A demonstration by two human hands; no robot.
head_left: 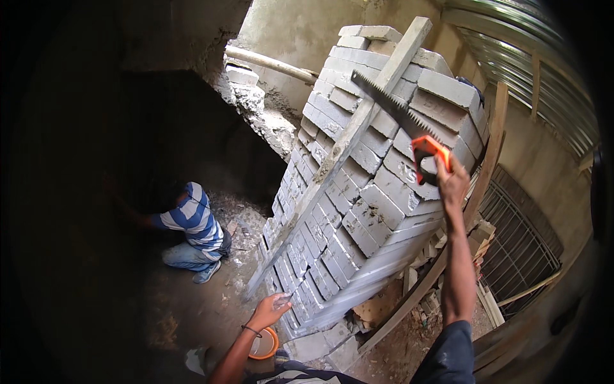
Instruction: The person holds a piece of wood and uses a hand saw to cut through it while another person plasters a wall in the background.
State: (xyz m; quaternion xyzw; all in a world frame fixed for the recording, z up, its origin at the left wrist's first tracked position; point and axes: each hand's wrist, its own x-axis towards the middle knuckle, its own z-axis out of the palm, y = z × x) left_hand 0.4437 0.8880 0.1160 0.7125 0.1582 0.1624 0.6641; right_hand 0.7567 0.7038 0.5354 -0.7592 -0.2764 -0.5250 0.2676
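Observation:
My right hand [453,176] grips the orange-and-black handle of a hand saw [396,109], its toothed blade angled up-left in front of a tall stack of light grey blocks [380,211]. A long wooden beam [342,157] leans diagonally across the stack, behind the blade. My left hand [268,310] is low at the stack's front left, fingers closed on a small greyish object that I cannot make out. An orange-rimmed bucket [274,345] sits below that hand.
Another person [198,221] in a striped shirt crouches at the left, facing a dark recess. Behind are broken masonry [256,102] and a horizontal pole [272,61]. At right stand an upright plank [486,173], a metal grille [521,243], corrugated sheets [511,45] and loose rubble [428,297].

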